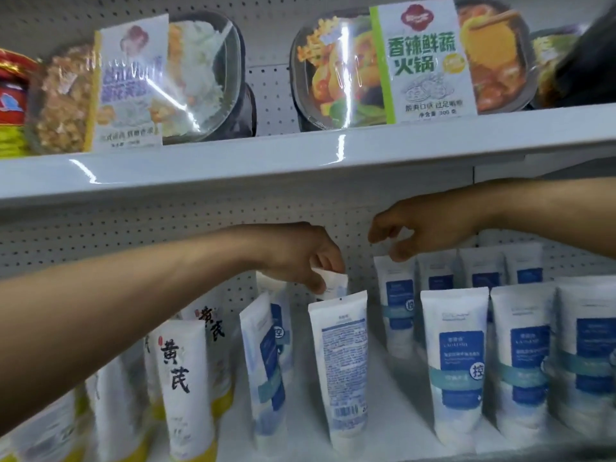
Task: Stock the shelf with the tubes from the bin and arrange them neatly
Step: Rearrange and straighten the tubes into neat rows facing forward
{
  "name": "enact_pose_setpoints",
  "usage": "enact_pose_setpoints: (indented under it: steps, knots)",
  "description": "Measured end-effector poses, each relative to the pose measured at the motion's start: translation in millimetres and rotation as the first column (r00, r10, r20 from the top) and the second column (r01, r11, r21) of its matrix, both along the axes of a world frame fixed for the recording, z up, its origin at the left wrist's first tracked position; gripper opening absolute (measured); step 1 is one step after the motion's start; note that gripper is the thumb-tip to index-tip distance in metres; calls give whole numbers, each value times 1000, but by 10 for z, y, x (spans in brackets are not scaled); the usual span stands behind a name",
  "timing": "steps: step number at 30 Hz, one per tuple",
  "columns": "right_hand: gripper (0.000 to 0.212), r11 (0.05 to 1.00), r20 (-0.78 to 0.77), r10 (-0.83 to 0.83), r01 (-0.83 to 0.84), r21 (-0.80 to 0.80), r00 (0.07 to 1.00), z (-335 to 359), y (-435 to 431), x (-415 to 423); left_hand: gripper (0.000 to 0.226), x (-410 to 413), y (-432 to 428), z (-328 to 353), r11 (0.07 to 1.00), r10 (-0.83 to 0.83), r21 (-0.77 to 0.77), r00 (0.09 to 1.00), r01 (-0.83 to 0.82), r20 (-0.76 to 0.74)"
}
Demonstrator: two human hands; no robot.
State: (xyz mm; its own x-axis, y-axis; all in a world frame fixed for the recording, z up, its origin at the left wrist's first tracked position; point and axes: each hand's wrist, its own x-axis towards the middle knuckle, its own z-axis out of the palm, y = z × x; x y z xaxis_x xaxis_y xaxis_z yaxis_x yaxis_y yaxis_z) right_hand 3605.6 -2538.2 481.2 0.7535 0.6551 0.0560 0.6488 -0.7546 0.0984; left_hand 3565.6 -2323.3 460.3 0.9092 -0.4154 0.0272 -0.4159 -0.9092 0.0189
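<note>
White tubes with blue labels stand cap-down on the lower shelf (376,388). My left hand (300,255) pinches the top edge of a tube (335,283) in the back row, mostly hidden behind a front tube (343,371) that shows its printed back. My right hand (430,228) hovers just above the top of another back-row tube (396,295), fingers curled and apart, holding nothing. Several blue-label tubes (453,361) face forward in rows at the right. One tube (266,368) left of centre is turned sideways. The bin is out of view.
White tubes with black characters and yellow caps (183,388) fill the lower left. The upper shelf edge (300,161) hangs close above my hands and carries packaged meal trays (383,65). A pegboard back wall (133,235) closes the shelf.
</note>
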Motion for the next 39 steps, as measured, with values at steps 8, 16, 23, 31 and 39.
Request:
enact_pose_setpoints:
  steps: [8, 16, 23, 31, 39]
  knots:
    - [32, 996, -84, 47, -53, -66, 995, -128, 98, 360, 14, 271, -22, -124, 996, -25, -85, 994, 15, -107]
    - [14, 993, -95, 82, -90, -81, 992, -258, 137, 569, 12, 548, -189, -209, 964, 52, -254, 992, -80, -117]
    - [8, 990, -123, 116, -125, -63, 986, -279, 115, 597, 33, 726, -280, -216, 967, 113, -219, 989, -132, -95]
    - [6, 989, -152, 137, -144, -38, 979, -285, 95, 578, 37, 746, -326, -189, 962, 102, -235, 984, -135, -148]
    - [8, 991, -150, 125, -131, -36, 981, -292, 99, 577, 35, 767, -320, -187, 950, 111, -264, 973, -164, -204]
